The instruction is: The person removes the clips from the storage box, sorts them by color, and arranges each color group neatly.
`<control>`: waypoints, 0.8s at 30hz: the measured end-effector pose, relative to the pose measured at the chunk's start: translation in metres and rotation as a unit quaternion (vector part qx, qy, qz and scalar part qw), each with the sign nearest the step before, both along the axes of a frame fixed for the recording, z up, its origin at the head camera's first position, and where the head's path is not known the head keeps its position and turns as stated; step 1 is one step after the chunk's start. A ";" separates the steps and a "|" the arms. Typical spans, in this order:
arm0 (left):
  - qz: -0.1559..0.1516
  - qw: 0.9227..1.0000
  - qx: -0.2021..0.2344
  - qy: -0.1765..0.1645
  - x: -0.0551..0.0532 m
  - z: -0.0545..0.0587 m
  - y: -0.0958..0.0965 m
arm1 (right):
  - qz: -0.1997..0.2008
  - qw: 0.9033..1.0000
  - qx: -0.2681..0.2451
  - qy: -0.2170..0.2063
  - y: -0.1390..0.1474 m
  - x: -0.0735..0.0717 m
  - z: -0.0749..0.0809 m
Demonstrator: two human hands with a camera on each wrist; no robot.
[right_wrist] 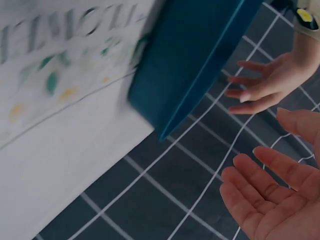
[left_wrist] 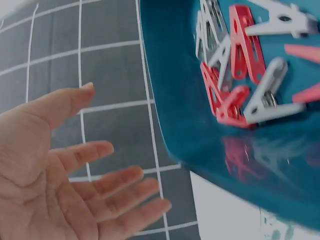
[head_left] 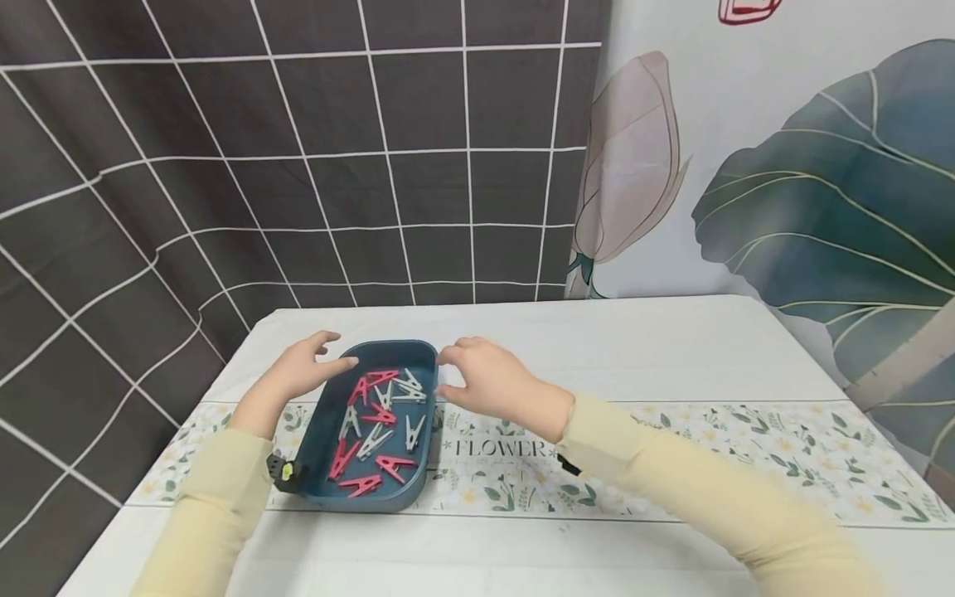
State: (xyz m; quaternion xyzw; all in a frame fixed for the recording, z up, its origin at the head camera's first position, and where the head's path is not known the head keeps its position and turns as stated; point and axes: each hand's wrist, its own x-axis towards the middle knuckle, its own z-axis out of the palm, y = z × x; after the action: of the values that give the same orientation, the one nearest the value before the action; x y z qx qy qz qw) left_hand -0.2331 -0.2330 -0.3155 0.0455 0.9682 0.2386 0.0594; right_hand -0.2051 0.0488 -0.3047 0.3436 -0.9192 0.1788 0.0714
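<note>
A dark blue rectangular tray (head_left: 313, 448) with rounded corners stands on the table, left of its middle. Inside lie several pink clothespins (head_left: 361, 485) and several white clothespins (head_left: 414, 431), loosely scattered. My left hand (head_left: 302, 369) hovers by the tray's far left corner with its fingers spread. Above the tray's right rim is my right hand (head_left: 485, 377), its fingers loosely bent and the thumb apart. Both palms appear bare in the wrist views, the left hand (left_wrist: 85, 185) and the right hand (right_wrist: 275, 185) each standing off from the tray wall.
A white tablecloth (head_left: 597, 348) covers the table, with a floral band (head_left: 709, 448) across it lettered FLOWER. Behind hang a dark grid-patterned cloth (head_left: 433, 191) and a pale curtain with large leaves (head_left: 836, 182). A black strap device (head_left: 285, 473) sits at the left wrist.
</note>
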 end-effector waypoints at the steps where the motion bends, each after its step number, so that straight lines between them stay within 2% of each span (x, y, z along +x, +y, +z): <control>1: 0.000 1.000 0.006 -0.006 0.000 -0.001 -0.003 | 0.005 1.000 -0.005 -0.009 -0.004 0.002 0.000; 5: -0.001 0.999 0.039 -0.029 0.002 -0.005 -0.014 | 0.023 0.999 -0.001 -0.034 -0.019 0.006 -0.004; 9: -0.009 0.994 0.094 -0.053 0.004 -0.011 -0.024 | 0.034 0.998 0.019 -0.044 -0.033 0.009 -0.010; 16: -0.015 0.977 0.187 -0.102 0.003 -0.024 -0.042 | 0.047 0.996 0.045 -0.057 -0.055 0.010 -0.018; 19: -0.015 0.970 0.213 -0.120 0.002 -0.030 -0.047 | 0.043 0.995 0.055 -0.071 -0.063 0.010 -0.024; 24: -0.018 0.961 0.232 -0.146 0.003 -0.036 -0.054 | 0.046 0.991 0.087 -0.088 -0.075 0.014 -0.034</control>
State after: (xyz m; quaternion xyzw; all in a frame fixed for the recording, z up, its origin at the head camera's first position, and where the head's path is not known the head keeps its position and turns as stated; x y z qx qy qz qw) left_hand -0.2299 -0.2866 -0.3518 0.0405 0.8659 0.4600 0.1922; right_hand -0.1913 -0.0265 -0.3387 0.3731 -0.9173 0.1307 -0.0485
